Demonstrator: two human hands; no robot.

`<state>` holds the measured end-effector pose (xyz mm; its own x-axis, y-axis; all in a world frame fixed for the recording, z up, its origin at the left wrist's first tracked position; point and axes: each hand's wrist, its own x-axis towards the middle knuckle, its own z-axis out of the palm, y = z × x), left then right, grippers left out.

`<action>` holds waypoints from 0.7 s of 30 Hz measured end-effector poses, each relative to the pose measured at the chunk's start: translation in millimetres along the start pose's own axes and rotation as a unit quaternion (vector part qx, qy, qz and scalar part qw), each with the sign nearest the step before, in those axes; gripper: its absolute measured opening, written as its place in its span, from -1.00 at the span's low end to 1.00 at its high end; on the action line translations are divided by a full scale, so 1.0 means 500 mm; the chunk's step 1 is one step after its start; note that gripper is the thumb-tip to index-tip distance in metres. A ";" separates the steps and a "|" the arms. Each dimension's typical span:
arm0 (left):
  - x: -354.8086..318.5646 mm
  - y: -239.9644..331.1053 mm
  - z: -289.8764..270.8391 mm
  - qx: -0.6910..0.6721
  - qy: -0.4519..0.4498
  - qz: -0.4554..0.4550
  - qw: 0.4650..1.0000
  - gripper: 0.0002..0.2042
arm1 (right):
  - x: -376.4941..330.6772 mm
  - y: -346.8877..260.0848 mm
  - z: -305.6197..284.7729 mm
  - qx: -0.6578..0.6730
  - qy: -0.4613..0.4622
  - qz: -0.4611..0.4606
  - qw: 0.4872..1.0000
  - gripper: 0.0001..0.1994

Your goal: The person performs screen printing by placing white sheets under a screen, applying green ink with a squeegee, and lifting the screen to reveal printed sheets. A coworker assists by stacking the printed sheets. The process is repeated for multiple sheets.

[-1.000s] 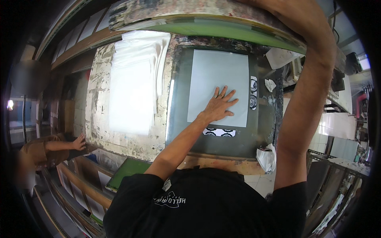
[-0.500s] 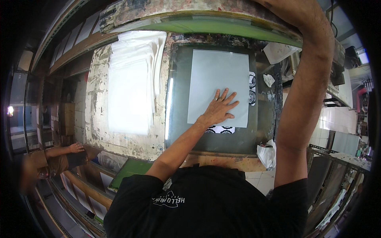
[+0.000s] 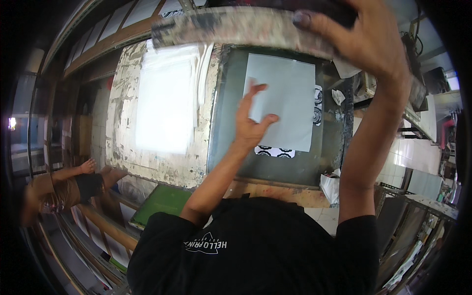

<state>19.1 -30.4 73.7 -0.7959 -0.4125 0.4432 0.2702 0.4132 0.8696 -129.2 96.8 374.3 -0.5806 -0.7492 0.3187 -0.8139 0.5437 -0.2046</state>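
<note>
My left hand [image 3: 250, 125], fingers wide, is over the pale rectangular paper sheet [image 3: 290, 103], which lies towards the upper edge of the dark flat board [image 3: 228, 98]; my right hand [image 3: 371, 46] grips the paint-stained wooden bar [image 3: 231, 27], apparently to hold it clear

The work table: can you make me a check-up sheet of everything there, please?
Surface: paint-flaked board left, dark panel right.
Job's things: pale sheet on the dark panel, patterned strips at two of its edges; stack of white sheets on the board; paint-stained frame at the far side.
Clutter: crumpled paper right of the pale sheet; white bundle at the near right corner.
Hands: left hand open over the pale sheet, contact unclear; right hand holding the frame.
Cables: dark curve upper right, perhaps a cable.
Surroundings: another person, green board and storage racks at left.
</note>
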 end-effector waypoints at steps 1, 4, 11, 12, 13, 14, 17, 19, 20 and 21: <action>0.009 0.028 -0.023 -0.122 0.085 -0.021 0.989 0.03 | -0.032 0.034 0.027 -0.068 0.046 -0.032 0.996 -0.47; -0.005 0.076 -0.121 -0.261 0.211 -0.005 0.942 0.40 | -0.144 0.025 0.113 0.052 0.104 -0.134 0.984 -0.45; -0.259 -0.004 -0.216 -0.187 0.096 -0.289 0.934 0.06 | -0.322 -0.066 0.293 0.154 0.052 0.024 0.986 -0.59; -0.293 -0.031 -0.217 -0.157 0.077 -0.289 0.941 0.02 | -0.341 -0.061 0.332 0.192 0.018 0.047 0.980 -0.57; -0.318 -0.064 -0.212 -0.115 0.079 -0.258 0.956 0.01 | -0.354 -0.052 0.369 0.227 -0.018 0.069 0.971 -0.55; -0.342 -0.098 -0.207 -0.071 0.081 -0.225 0.968 0.01 | -0.367 -0.044 0.406 0.262 -0.052 0.090 0.960 -0.52; -0.342 -0.107 -0.213 0.154 0.035 -0.124 0.980 -0.02 | -0.409 -0.030 0.493 0.136 -0.139 0.058 0.979 -0.36; -0.343 -0.106 -0.210 0.250 0.024 -0.112 0.961 -0.10 | -0.421 -0.039 0.522 0.062 -0.145 0.067 0.985 -0.26; -0.348 -0.108 -0.211 0.270 0.020 -0.112 0.956 -0.11 | -0.422 -0.041 0.538 0.025 -0.148 0.069 0.986 -0.21; -0.352 -0.107 -0.213 0.291 0.016 -0.113 0.950 -0.12 | -0.423 -0.031 0.558 0.045 -0.145 0.073 0.986 -0.19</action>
<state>202.4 -66.4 -27.8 -0.7782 -0.5646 0.2749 -0.2582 0.6868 0.6795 0.4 141.1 51.7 -0.6629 -0.7487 0.0052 -0.7117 0.6280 -0.3148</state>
